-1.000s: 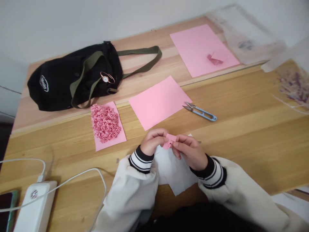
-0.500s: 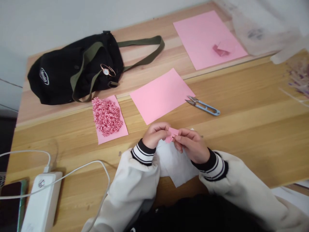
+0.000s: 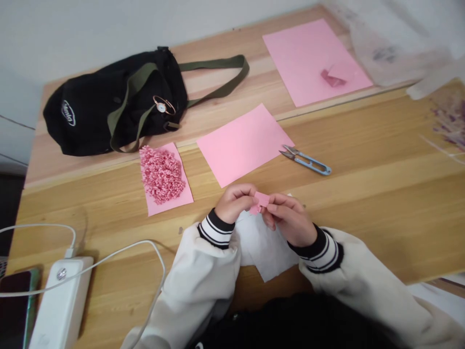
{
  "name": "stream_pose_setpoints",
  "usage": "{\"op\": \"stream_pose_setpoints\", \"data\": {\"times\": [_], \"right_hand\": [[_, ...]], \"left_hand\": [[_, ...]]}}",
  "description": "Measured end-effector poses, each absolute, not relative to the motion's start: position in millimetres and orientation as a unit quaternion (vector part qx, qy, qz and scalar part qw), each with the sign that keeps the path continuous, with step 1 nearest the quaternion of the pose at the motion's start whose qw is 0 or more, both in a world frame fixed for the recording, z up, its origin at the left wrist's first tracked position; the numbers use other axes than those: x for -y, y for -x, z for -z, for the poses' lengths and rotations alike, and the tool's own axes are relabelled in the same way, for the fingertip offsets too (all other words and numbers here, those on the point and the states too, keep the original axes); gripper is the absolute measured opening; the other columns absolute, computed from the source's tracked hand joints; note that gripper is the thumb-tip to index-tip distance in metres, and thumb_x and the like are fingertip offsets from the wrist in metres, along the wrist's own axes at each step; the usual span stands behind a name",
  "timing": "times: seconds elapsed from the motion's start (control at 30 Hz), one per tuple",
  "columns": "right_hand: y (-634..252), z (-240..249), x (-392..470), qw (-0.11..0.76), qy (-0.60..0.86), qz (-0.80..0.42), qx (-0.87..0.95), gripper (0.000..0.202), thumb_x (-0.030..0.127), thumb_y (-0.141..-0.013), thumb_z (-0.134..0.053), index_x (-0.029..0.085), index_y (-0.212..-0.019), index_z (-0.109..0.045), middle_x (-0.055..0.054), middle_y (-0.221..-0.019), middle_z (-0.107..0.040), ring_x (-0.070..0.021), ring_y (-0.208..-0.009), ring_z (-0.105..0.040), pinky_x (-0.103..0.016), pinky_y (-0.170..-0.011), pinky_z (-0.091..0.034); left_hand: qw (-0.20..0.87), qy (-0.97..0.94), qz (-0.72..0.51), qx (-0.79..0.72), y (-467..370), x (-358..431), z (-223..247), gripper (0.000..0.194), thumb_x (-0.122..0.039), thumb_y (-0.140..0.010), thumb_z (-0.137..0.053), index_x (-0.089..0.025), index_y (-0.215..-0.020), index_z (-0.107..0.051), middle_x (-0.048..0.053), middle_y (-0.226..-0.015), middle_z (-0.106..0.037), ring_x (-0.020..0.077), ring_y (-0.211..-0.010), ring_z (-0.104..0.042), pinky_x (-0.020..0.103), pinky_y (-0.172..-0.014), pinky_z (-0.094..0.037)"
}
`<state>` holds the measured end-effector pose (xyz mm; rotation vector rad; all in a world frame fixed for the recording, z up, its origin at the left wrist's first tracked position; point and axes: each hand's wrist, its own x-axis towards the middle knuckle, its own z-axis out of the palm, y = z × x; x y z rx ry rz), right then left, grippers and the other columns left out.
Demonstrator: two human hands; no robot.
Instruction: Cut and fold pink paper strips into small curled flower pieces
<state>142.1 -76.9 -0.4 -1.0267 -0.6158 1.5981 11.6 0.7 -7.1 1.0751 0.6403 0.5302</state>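
Note:
A small piece of pink paper (image 3: 261, 198) is pinched between my two hands, its lower part partly covered by fingers. My left hand (image 3: 235, 202) grips its left side, thumb on top. On the right side, my right hand (image 3: 290, 215) pinches it between thumb and fingertips. White tissue (image 3: 267, 249) lies on the table under my hands. Beyond them is a pink sheet (image 3: 243, 145), with blue-handled thread snips (image 3: 307, 160) at its right corner, blades apart. A heap of pink bead-tipped stamens (image 3: 162, 175) rests on a pink card (image 3: 187, 191) to the left.
A black bag (image 3: 119, 106) with green straps and a watch (image 3: 162, 107) on it lies at the back left. Another pink sheet (image 3: 294, 63) carries a small folded pink scrap (image 3: 333, 78). A white power bank (image 3: 61, 303), its cable and a phone (image 3: 16, 305) occupy the left front.
The upper part of the small pink paper shows flatter and squarer now, as my right thumb has shifted slightly right. Both hands keep their grip, and the table items stay put.

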Motion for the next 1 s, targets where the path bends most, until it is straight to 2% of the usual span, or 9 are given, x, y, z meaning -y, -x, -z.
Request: {"op": "stream_pose_setpoints", "data": {"times": [0.57,1.0], "right_hand": [[-140.5,-1.6,76.4,0.544,0.431,-0.669,0.267,0.015,0.027,-0.072,-0.061,0.015,-0.063,-0.062,0.003,-0.041,-0.049,-0.0077,-0.039,-0.04,-0.023,-0.043,-0.027],[-139.8,0.1,77.6,0.534,0.452,-0.658,0.277,0.022,0.035,-0.074,-0.065,0.015,-0.065,-0.061,0.004,-0.043,-0.047,-0.0072,-0.039,-0.039,-0.022,-0.041,-0.028]], "left_hand": [[0.769,-0.506,-0.244,-0.305,-12.3,-0.9,5.9,0.018,-0.024,-0.062,-0.058,-0.016,-0.049,-0.049,-0.002,-0.046,-0.048,0.0083,-0.046,-0.04,0.025,-0.048,-0.027],[0.769,-0.507,-0.246,-0.301,-11.7,-1.0,5.7,0.019,-0.025,-0.063,-0.057,-0.015,-0.049,-0.049,-0.002,-0.046,-0.05,0.008,-0.046,-0.041,0.024,-0.048,-0.028]]}}
